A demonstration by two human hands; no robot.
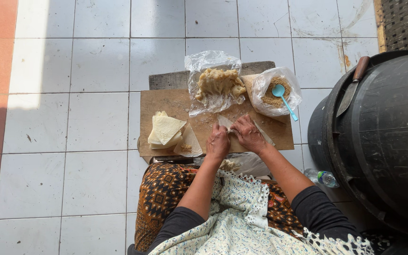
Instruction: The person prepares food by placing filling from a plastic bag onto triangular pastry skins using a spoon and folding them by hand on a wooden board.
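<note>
Sitting over a white tiled floor [95,123], with a low rectangular wooden board [166,101] as the bench. Pressing both hands together on a thin pale triangular pastry wrapper [264,134] near the board's front edge, towards its right corner. Left hand [217,142] lying knuckles-up, fingers curled down onto the sheet; right hand [248,133] just beside it, fingers likewise bent and pinching the same wrapper, the exact fingertip grip hidden beneath the knuckles. Judging the wrapper light, limp and easily torn, so best taken at its edges and corners with soft pressure. Resting at the front left corner: a stack of similar cream wrappers [165,130], flat and matte, one open piece beside it carrying a dab of brown filling [186,148]. Sitting along the back edge: a crinkled clear plastic bag of lumpy yellowish dough [216,82] and another clear bag of coarse brown crumbs [272,94] holding a light blue plastic spoon [284,100]. Standing beyond the right edge: a large black drum [383,141] bearing a wooden-handled knife [351,87].
</note>
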